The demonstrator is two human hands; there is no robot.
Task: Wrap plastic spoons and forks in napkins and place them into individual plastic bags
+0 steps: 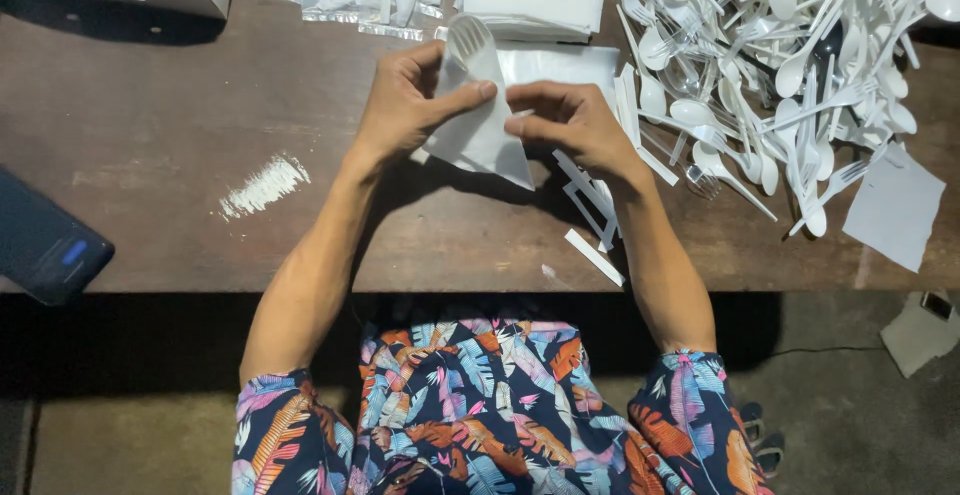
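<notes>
Both hands — left (400,105), right (575,125) — pinching folded white paper napkin (485,135) around white plastic fork (468,40) | best kept taut, edges aligned | above dark wooden tabletop (200,115)

Single head view, straight down, close above table (300,235) edge — lap below

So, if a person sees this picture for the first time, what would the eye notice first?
Probably the big pile of white plastic spoons and forks heaped at the table's far right. Next, at the centre, the left hand and right hand together hold a white napkin wrapped around a plastic fork. A dark phone lies at the left edge.
</notes>
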